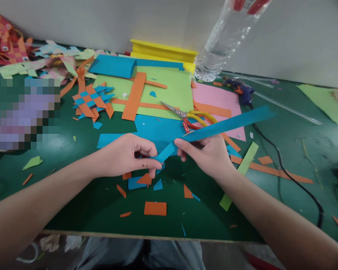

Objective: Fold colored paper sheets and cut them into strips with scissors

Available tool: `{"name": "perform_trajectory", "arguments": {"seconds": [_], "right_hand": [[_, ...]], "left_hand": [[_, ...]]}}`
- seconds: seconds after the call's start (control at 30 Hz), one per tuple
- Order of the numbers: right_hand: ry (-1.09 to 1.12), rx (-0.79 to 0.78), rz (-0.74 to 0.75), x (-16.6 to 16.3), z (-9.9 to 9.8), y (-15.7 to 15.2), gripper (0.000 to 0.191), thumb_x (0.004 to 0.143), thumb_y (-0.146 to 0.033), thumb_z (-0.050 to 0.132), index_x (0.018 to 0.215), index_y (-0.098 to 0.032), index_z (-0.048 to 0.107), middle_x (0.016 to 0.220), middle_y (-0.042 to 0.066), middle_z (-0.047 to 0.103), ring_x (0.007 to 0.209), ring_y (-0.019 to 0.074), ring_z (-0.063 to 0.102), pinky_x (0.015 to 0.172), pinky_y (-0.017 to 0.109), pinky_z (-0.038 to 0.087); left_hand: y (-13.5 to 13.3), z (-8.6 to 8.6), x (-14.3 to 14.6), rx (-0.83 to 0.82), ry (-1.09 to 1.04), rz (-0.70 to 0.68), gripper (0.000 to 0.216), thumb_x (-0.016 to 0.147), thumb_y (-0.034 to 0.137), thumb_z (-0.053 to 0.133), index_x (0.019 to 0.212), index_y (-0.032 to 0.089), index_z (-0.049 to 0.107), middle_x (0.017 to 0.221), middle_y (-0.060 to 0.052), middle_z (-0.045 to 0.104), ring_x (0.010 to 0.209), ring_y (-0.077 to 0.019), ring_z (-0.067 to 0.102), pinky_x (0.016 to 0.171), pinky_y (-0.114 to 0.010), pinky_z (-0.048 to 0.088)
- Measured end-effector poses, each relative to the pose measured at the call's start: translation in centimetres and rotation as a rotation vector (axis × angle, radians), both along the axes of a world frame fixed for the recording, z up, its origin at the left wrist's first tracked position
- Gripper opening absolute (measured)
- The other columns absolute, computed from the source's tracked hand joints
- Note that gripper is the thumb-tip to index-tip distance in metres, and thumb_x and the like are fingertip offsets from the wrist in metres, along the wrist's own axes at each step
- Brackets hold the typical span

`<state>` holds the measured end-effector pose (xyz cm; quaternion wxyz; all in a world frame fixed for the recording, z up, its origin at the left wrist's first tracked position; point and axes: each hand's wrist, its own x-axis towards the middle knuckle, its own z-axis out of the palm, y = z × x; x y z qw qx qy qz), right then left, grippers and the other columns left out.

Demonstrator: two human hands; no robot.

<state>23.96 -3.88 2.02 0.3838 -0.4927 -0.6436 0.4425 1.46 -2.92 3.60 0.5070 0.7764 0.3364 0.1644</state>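
A long blue paper strip [231, 123] stretches between my two hands above the table, its far end slanting up to the right. My left hand [136, 153] pinches the near end between thumb and fingers. Further along, my right hand [207, 152] grips the strip with the thumb on top. Just behind the strip lie scissors [180, 112] with yellow and red handles, partly covered by it. Blue paper sheets [154, 127] rest beneath my hands. To the left sits a woven piece of orange and blue strips [91, 101].
A green paper sheet [169, 88] and pink paper [216, 95] lie behind. A water bottle [225, 41] stands at the wall beside folded yellow paper [163, 50]. A glue gun [240, 90] trails a black cable [278, 153] at right. Paper scraps [154, 208] litter the green table [95, 210].
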Motion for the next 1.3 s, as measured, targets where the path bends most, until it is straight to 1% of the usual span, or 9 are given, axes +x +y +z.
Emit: {"name": "perform_trajectory", "arguments": {"seconds": [0.13, 0.27, 0.37, 0.5, 0.67, 0.83, 1.07, 1.2, 1.3], "right_hand": [[0.045, -0.045, 0.027, 0.2, 0.1, 0.3, 0.028, 0.078, -0.036, 0.076, 0.059, -0.020, 0.064, 0.056, 0.000, 0.066, 0.044, 0.0110, 0.059, 0.046, 0.025, 0.051], [0.080, -0.077, 0.026, 0.3, -0.1, 0.4, 0.029, 0.080, -0.035, 0.074, 0.059, -0.018, 0.063, 0.057, 0.001, 0.067, 0.044, 0.0096, 0.058, 0.047, 0.024, 0.051], [0.141, -0.057, -0.030, 0.3, -0.3, 0.5, 0.030, 0.084, -0.038, 0.071, 0.062, -0.018, 0.063, 0.057, -0.001, 0.067, 0.043, 0.0085, 0.057, 0.046, 0.024, 0.050], [0.180, -0.029, -0.072, 0.4, -0.5, 0.6, 0.027, 0.083, -0.039, 0.071, 0.065, -0.019, 0.065, 0.058, -0.001, 0.066, 0.041, 0.0088, 0.056, 0.045, 0.025, 0.049], [0.239, 0.031, -0.109, 0.2, -0.6, 0.7, 0.022, 0.080, -0.036, 0.075, 0.068, -0.020, 0.065, 0.061, -0.001, 0.068, 0.041, 0.0094, 0.056, 0.044, 0.027, 0.049], [0.214, 0.061, -0.110, 0.0, -0.8, 0.5, 0.021, 0.081, -0.036, 0.074, 0.070, -0.021, 0.066, 0.064, 0.000, 0.070, 0.042, 0.0098, 0.056, 0.046, 0.029, 0.050], [0.188, 0.049, -0.037, 0.0, -0.4, 0.5, 0.019, 0.084, -0.029, 0.071, 0.068, -0.020, 0.067, 0.068, 0.000, 0.072, 0.045, 0.0090, 0.057, 0.049, 0.028, 0.053], [0.181, 0.029, -0.086, 0.5, -0.2, 0.8, 0.019, 0.081, -0.027, 0.074, 0.067, -0.019, 0.065, 0.064, -0.001, 0.070, 0.046, 0.0088, 0.058, 0.049, 0.026, 0.053], [0.194, 0.032, -0.112, 0.6, -0.1, 0.8, 0.019, 0.081, -0.026, 0.074, 0.066, -0.019, 0.065, 0.063, -0.001, 0.068, 0.047, 0.0086, 0.058, 0.048, 0.025, 0.053]], "left_hand": [[0.2, -0.5, -0.2, 0.036, -0.005, 0.012, 0.030, 0.087, 0.036, 0.066, 0.063, 0.020, 0.066, 0.058, 0.005, 0.067, 0.042, -0.0053, 0.043, 0.040, -0.018, 0.030], [0.5, -0.4, -0.4, 0.061, 0.030, 0.008, 0.032, 0.088, 0.036, 0.064, 0.062, 0.018, 0.062, 0.057, 0.004, 0.067, 0.042, -0.0054, 0.043, 0.040, -0.018, 0.031], [0.8, -0.2, -0.5, 0.075, 0.043, 0.028, 0.031, 0.088, 0.035, 0.064, 0.063, 0.017, 0.059, 0.057, 0.003, 0.066, 0.045, -0.0059, 0.045, 0.042, -0.017, 0.033], [1.1, -0.2, -0.8, 0.054, 0.072, 0.065, 0.030, 0.088, 0.033, 0.062, 0.064, 0.016, 0.058, 0.057, 0.002, 0.065, 0.046, -0.0064, 0.048, 0.044, -0.018, 0.035], [1.2, -0.3, -1.1, 0.142, 0.161, 0.130, 0.032, 0.088, 0.037, 0.063, 0.063, 0.017, 0.062, 0.057, 0.003, 0.066, 0.046, -0.0063, 0.047, 0.044, -0.019, 0.034], [1.5, -0.1, -1.4, 0.185, 0.186, 0.142, 0.033, 0.087, 0.038, 0.064, 0.062, 0.018, 0.062, 0.055, 0.005, 0.065, 0.044, -0.0060, 0.046, 0.046, -0.019, 0.035], [1.9, 0.1, -2.0, 0.205, 0.208, 0.161, 0.033, 0.087, 0.040, 0.063, 0.064, 0.018, 0.063, 0.055, 0.004, 0.065, 0.043, -0.0064, 0.051, 0.044, -0.019, 0.036], [2.2, -0.2, -2.3, 0.237, 0.189, 0.190, 0.031, 0.088, 0.040, 0.062, 0.067, 0.017, 0.064, 0.058, 0.002, 0.067, 0.048, -0.0089, 0.059, 0.049, -0.019, 0.042], [2.3, -0.3, -2.4, 0.309, 0.172, 0.219, 0.030, 0.089, 0.040, 0.060, 0.069, 0.018, 0.065, 0.064, 0.002, 0.070, 0.054, -0.0106, 0.062, 0.053, -0.021, 0.045]]}}
